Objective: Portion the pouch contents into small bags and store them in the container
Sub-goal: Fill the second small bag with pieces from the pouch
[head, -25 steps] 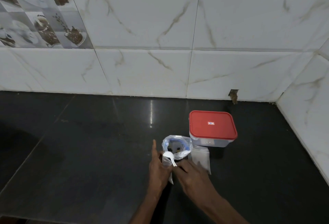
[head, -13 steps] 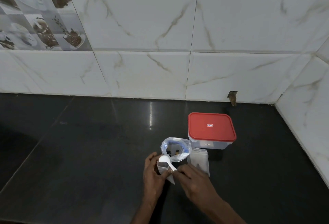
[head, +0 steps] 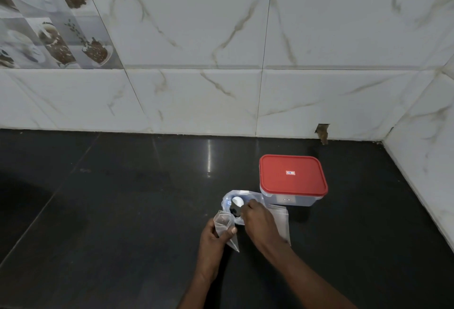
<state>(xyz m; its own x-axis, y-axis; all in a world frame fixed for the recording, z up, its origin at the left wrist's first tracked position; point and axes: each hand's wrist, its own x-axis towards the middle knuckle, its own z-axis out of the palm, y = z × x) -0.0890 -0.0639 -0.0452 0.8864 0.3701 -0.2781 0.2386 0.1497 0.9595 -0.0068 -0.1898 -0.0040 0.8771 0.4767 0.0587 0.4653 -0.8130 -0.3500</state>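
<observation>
Head view, left hand (head: 211, 237): small bag (head: 224, 225) gripped by curled fingers.
Right hand (head: 258, 220): spoon (head: 237, 201) pinched, bowl held at pouch (head: 254, 197) mouth.
Container (head: 292, 178): lidded, just behind pouch.

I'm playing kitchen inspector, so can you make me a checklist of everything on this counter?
Surface: dark glossy counter.
Job's things: open pouch, white spoon at its mouth; container behind, red lid on; spare bags flat in front of it.
Clutter: nothing seen.
Hands: left hand grips a small bag; right hand holds the spoon.
Cables: nothing seen.
Surroundings: marbled wall tiles, a chipped hole at their base.
</observation>
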